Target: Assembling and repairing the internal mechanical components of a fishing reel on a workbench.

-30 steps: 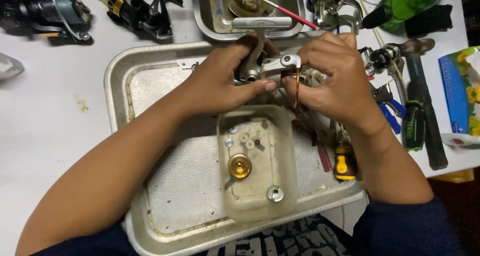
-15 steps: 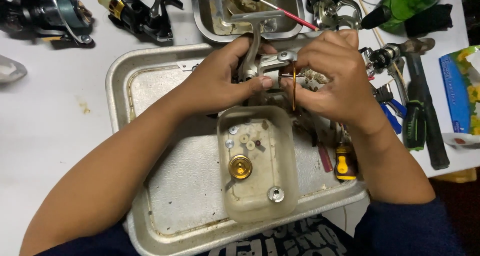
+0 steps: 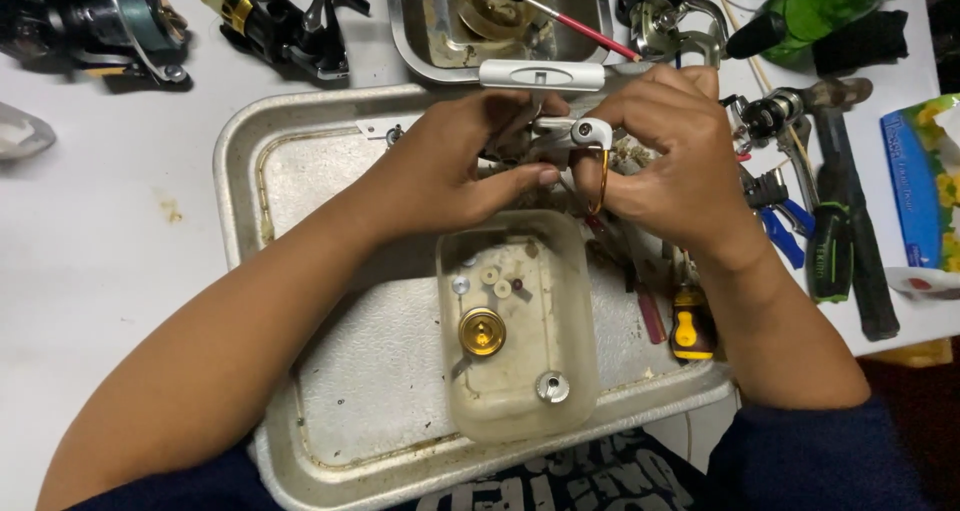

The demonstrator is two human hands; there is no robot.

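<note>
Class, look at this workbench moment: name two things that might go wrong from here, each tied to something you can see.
1. The left hand and right hand hold a reel part above the open plastic tub; a slip might scatter its loose washers.
2. The metal tray overhangs the table edge; leaning on it may tip it.

It looked like a small repair bench for fishing reels. Whole reels (image 3: 95, 21) lay on a white table (image 3: 100, 221). A metal tray (image 3: 300, 161) held a plastic tub (image 3: 520, 411) of tiny washers and a gold knob (image 3: 482, 331). Screwdrivers (image 3: 828, 251), pliers (image 3: 775, 211) and a green bottle (image 3: 820, 6) lay close by.
</note>
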